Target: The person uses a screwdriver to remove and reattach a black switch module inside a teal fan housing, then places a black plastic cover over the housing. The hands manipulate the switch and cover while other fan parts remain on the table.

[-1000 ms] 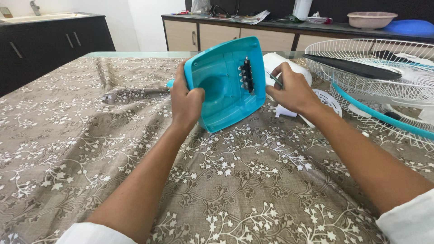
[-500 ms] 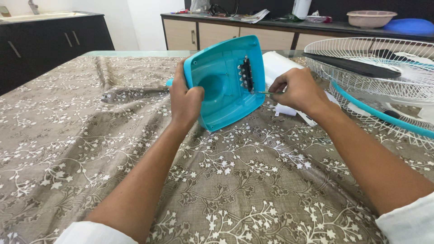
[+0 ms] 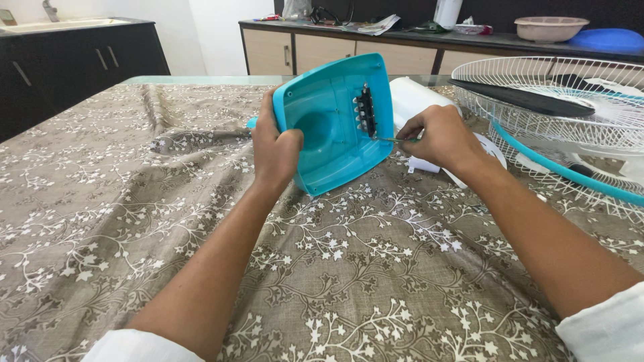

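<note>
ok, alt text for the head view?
The left hand holds a turquoise plastic fan base upright on a floral tablecloth, while the right hand points a thin screwdriver at its black switch block. A white fan grille lies to the right.

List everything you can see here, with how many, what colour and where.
Turquoise plastic fan base shell: one, tilted up on the table's middle, hollow side toward the camera.
Black switch block: one, inside the shell.
Thin metal screwdriver: one, tip at the switch block.
White wire fan guard: one, table's right.
Turquoise ring: one, across the guard.
Black fan blade: one, on the guard.
Brown floral tablecloth: one, covering the table.
Pink bowl: one, back counter.
Left hand: grips the shell's edge.
Right hand: pinches the screwdriver.
</note>
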